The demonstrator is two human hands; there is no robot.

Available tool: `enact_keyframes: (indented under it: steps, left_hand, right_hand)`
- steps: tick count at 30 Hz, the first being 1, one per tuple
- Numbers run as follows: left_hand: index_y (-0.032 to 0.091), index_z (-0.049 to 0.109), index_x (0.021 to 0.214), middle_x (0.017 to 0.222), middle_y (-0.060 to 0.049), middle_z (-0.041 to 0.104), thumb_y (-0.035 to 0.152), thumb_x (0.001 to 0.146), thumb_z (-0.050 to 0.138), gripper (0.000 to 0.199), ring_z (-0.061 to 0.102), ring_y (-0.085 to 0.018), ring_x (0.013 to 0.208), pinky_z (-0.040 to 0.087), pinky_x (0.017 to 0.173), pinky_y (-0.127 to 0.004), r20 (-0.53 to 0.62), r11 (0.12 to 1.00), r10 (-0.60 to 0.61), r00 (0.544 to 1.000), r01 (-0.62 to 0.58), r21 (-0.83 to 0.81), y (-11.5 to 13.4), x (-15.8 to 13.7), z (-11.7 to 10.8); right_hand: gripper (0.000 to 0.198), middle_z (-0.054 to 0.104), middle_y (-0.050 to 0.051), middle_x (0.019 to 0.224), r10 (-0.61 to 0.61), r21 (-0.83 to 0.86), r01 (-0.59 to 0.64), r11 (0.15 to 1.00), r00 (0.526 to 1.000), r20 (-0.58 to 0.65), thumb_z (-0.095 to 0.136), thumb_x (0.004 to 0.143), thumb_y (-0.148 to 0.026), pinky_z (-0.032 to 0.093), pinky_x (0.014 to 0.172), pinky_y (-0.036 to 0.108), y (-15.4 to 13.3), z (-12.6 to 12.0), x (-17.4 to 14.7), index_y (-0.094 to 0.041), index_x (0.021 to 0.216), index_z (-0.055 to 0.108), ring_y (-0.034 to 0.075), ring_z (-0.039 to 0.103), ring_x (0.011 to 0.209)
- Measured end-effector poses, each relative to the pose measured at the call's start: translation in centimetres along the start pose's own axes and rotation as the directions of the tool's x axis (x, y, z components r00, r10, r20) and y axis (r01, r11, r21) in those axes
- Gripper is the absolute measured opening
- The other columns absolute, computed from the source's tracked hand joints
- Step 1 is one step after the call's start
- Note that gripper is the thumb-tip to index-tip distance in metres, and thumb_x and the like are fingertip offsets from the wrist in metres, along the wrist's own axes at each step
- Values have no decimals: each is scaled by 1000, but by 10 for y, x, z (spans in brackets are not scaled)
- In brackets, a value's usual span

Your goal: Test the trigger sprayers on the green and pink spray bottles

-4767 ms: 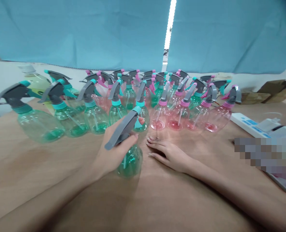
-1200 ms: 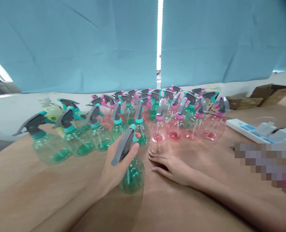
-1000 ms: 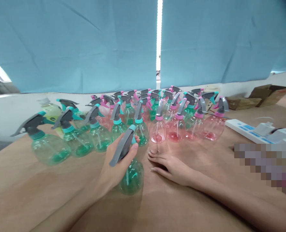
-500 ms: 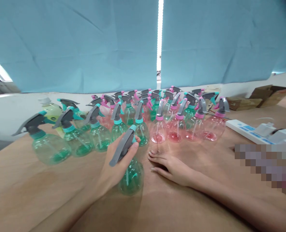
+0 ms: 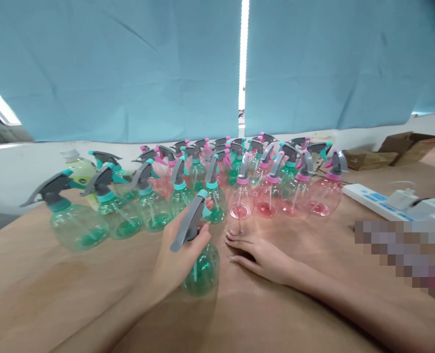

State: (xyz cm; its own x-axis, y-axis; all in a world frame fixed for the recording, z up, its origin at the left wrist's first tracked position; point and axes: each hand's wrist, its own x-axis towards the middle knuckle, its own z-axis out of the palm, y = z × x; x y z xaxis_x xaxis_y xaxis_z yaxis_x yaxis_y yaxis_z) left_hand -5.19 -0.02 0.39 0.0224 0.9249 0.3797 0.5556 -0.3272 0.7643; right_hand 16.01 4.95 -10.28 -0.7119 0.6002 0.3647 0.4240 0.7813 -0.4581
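My left hand [image 5: 178, 250] is wrapped round the neck of a green spray bottle [image 5: 201, 274], under its grey trigger head with a turquoise nozzle tip. This bottle stands on the brown tabletop [image 5: 246, 314], nearer to me than the others. My right hand [image 5: 263, 257] rests on the table to the right of it, fingers stretched out, holding nothing. Just beyond my hands is a front row of spray bottles: green ones such as the green bottle [image 5: 153, 211] on the left, pink ones such as the pink bottle [image 5: 241, 201] on the right.
More spray bottles crowd behind the front row. A bottle of yellowish liquid [image 5: 79, 169] stands at the back left. To the right lie a white power strip [image 5: 371, 198] with plugs and an open cardboard box [image 5: 404, 147]. Blue cloth [image 5: 129, 68] hangs behind.
The fingers of my left hand have shifted slightly on the bottle's neck, and the trigger head sits a little more upright. My right hand has stayed in place.
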Motion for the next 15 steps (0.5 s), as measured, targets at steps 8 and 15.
enact_keyframes:
  steps: [8, 15]
  left_hand:
    - [25, 62, 122, 112, -4, 70, 24, 76, 55, 47, 70, -21, 90, 55, 80, -33, 7, 993, -34, 999, 34, -110, 6, 1, 2]
    - [25, 60, 123, 123, -4, 67, 21, 73, 55, 50, 70, -20, 94, 56, 82, -32, 31, 993, -38, 999, 42, -113, 6, 2, 1]
  right_hand:
    - [45, 57, 11, 139, 1, 3, -1, 1000, 1000, -6, 51, 98, -37, 41, 111, 44, 0, 0, 1, -16, 137, 54, 24, 50, 133]
    - [45, 58, 11, 139, 9, -4, -9, 1000, 1000, 4, 50, 98, -38, 40, 112, 42, 0, 0, -1, -14, 136, 54, 23, 49, 133]
